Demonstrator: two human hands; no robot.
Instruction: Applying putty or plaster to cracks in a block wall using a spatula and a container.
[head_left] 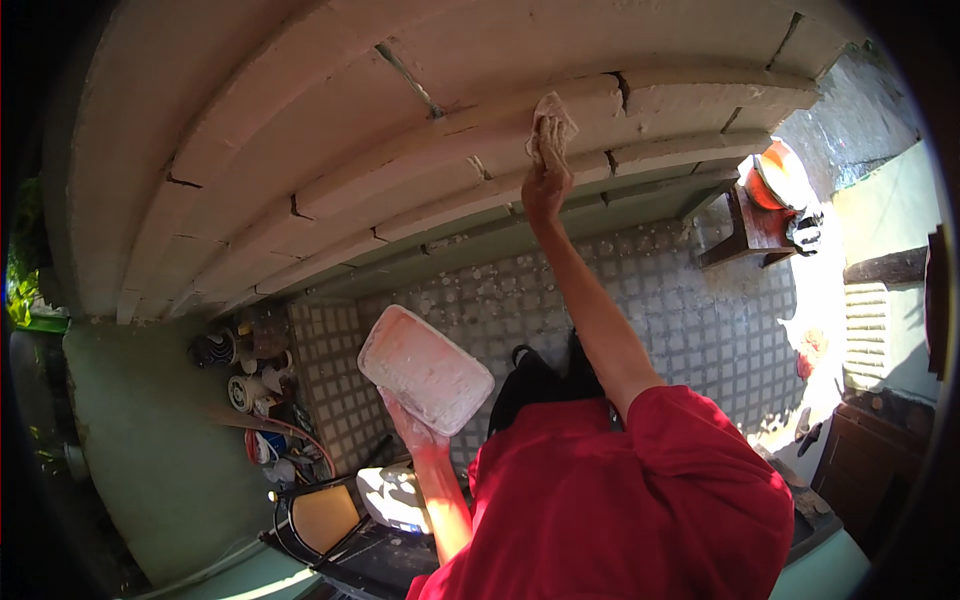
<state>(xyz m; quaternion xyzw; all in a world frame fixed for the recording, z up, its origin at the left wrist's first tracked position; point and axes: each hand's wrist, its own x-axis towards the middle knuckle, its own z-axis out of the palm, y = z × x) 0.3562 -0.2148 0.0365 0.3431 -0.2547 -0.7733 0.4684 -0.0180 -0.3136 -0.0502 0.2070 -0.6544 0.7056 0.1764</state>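
My left hand (412,425) is closed on the lower edge of a shallow rectangular tub (425,365), supporting it from below. The tub is pinkish white, and its inside is smeared with pale residue. With my right arm stretched up and away, my right hand (548,185) presses a crumpled whitish cloth (552,120) against a stepped plaster surface (400,165). Dark gaps and chips run across the ledges of this surface, one gap (622,90) lying just right of the cloth. Whether anything is on the cloth's underside is hidden.
White spatters dot the checkered tile floor (660,285). At the right, a wooden stool (745,225) carries an orange bucket (775,178). Several pots and cans (243,392) line the left wall. A chair with a tan seat (322,518) stands at the lower left.
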